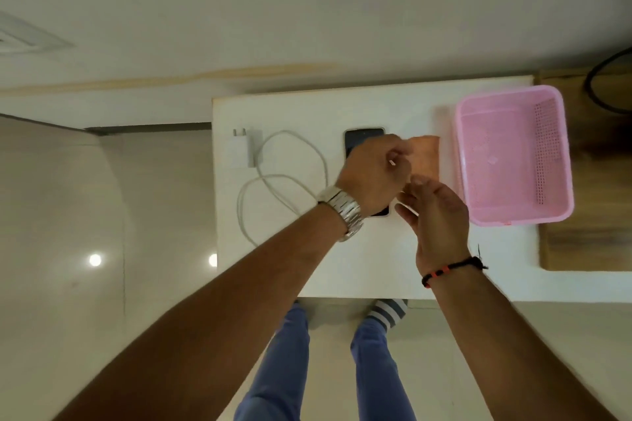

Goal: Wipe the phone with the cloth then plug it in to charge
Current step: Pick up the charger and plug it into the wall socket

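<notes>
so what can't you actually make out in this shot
- Phone, head view: the left hand covers most of it, so screen state is unknown.
- Cloth: blurred, partly behind both hands; the right hand grip is unclear.
- Cable: its free end is hidden under the left wrist.

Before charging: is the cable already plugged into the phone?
No. The white cable lies coiled left of the phone, near the adapter.

We see a glossy dark phone [362, 138], a soft orange cloth [425, 155], a perforated pink plastic basket [513, 154] and a smooth matt white bench [342, 270].
</notes>
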